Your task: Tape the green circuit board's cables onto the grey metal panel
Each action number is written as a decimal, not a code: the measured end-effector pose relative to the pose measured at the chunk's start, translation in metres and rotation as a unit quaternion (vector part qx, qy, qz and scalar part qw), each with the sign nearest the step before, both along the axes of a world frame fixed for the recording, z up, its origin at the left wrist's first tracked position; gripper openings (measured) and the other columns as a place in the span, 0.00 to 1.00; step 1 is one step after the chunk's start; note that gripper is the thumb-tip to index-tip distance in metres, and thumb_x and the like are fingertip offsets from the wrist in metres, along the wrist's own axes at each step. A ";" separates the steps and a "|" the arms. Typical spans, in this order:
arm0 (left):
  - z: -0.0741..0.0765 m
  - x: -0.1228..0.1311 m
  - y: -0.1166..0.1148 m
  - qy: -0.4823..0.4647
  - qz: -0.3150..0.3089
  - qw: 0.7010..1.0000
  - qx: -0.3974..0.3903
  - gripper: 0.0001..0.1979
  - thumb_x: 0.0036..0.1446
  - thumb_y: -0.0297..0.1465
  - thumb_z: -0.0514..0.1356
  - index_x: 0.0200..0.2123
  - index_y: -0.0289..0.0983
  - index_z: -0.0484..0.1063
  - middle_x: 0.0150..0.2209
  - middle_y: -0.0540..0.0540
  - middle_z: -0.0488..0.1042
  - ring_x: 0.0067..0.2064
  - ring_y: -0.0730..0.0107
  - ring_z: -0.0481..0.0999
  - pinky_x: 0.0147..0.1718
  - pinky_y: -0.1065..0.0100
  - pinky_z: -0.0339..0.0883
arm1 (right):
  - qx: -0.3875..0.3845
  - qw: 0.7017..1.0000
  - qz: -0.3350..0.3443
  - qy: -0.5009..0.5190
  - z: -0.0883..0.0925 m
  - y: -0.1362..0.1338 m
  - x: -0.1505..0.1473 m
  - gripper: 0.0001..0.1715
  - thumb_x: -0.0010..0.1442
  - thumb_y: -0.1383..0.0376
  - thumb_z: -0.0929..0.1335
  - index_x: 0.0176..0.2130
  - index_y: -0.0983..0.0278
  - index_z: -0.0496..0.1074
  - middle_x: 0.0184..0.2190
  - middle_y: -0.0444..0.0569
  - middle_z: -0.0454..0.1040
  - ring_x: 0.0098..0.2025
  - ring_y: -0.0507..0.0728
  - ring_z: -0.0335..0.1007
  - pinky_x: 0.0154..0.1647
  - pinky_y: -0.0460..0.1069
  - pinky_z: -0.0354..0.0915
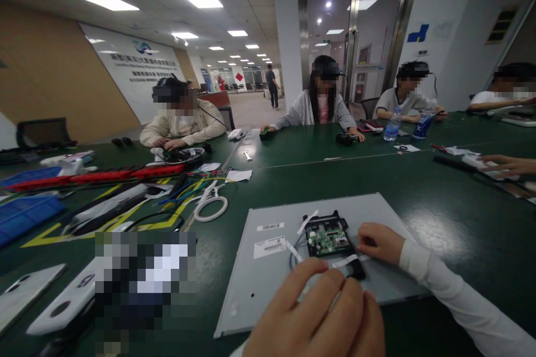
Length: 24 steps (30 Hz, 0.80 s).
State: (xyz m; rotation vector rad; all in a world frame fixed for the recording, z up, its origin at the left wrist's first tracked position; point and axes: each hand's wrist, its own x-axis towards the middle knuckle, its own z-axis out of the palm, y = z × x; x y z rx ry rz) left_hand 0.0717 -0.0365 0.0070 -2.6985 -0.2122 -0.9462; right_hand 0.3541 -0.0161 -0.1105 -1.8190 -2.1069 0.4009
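A grey metal panel (268, 268) lies flat on the green table in front of me. A small green circuit board (327, 237) in a black frame sits on its middle, with white ribbon strips and thin wires around it. My left hand (318, 312) is close to the camera, its fingers stretched out flat on the panel's near part, just below the board. My right hand (379, 242), in a white sleeve, rests on the panel at the board's right edge with its fingers curled in; what they pinch is hidden. A small black piece (357, 270) lies just below that hand.
Several people sit around the green table (439, 201). At the left lie a red power strip (96, 177), coloured wires (188, 189), a white cable coil (211, 206), blue trays (25, 215) and phone-like devices (62, 304). Water bottles (392, 124) stand far right. A co-worker's hand (508, 164) rests at the right edge.
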 end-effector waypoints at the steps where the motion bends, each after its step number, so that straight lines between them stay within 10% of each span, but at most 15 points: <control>1: 0.006 0.011 0.002 0.048 -0.021 0.999 0.002 0.10 0.54 0.28 0.54 0.40 0.42 0.68 0.37 0.50 0.72 0.39 0.69 0.70 0.47 0.59 0.62 | -0.004 1.000 0.004 0.002 0.000 0.000 0.001 0.11 0.52 0.60 0.63 0.25 0.65 0.64 0.26 0.46 0.64 0.29 0.51 0.59 0.30 0.45 0.54; 5: -0.022 0.018 0.008 0.200 -0.031 0.978 -0.049 0.25 0.49 0.39 0.58 0.51 0.45 0.58 0.53 0.46 0.62 0.52 0.61 0.61 0.53 0.51 0.51 | -0.012 1.000 0.016 0.017 0.001 0.004 0.008 0.10 0.53 0.61 0.63 0.30 0.65 0.67 0.29 0.47 0.65 0.30 0.51 0.60 0.32 0.45 0.57; 10: -0.072 -0.011 0.018 0.306 0.115 0.934 -0.146 0.48 0.38 0.36 0.65 0.58 0.49 0.39 0.62 0.43 0.37 0.59 0.47 0.45 0.53 0.42 0.40 | 0.037 0.996 -0.050 -0.056 -0.007 0.039 0.029 0.25 0.51 0.58 0.64 0.47 0.66 0.63 0.45 0.55 0.63 0.48 0.59 0.56 0.47 0.51 0.54; 15: -0.073 -0.017 0.023 0.267 0.196 0.934 -0.136 0.45 0.42 0.30 0.62 0.59 0.48 0.38 0.61 0.43 0.41 0.60 0.49 0.45 0.54 0.44 0.41 | 0.027 0.980 -0.151 -0.130 -0.017 0.092 0.043 0.36 0.53 0.52 0.61 0.55 0.69 0.54 0.54 0.59 0.54 0.55 0.62 0.48 0.51 0.55 0.49; 24: -0.067 -0.013 0.034 0.302 0.167 0.925 -0.156 0.44 0.43 0.32 0.63 0.58 0.47 0.39 0.61 0.45 0.42 0.60 0.53 0.45 0.54 0.44 0.40 | 0.072 0.973 -0.162 -0.147 -0.024 0.109 0.041 0.18 0.58 0.56 0.58 0.39 0.67 0.66 0.38 0.52 0.66 0.43 0.56 0.58 0.44 0.50 0.53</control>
